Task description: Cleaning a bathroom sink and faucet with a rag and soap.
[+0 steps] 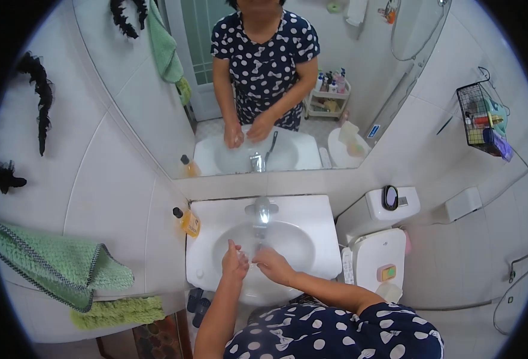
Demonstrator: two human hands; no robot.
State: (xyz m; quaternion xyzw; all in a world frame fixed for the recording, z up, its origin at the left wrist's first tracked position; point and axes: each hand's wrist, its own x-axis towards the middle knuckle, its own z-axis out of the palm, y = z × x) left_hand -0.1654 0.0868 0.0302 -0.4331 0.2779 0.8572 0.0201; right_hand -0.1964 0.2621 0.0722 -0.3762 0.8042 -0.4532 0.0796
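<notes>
The left hand [235, 263], loosely bent, and the curled right hand [276, 267] hang over the basin [303, 242] (whether either holds anything, one cannot tell). Ahead, the faucet [262, 210] points toward them, nearer the right.

Basin [300, 254]: white, glossy, oval bowl with a broad flat rim and bowed front edge. Tap [264, 210]: silver, fixed at the middle of the rear rim, spout forward over the bowl; flow of water cannot be determined. Pale patch [245, 253]: between left hand [234, 264] and right hand [274, 267], above the bowl; too small to identify.
</notes>
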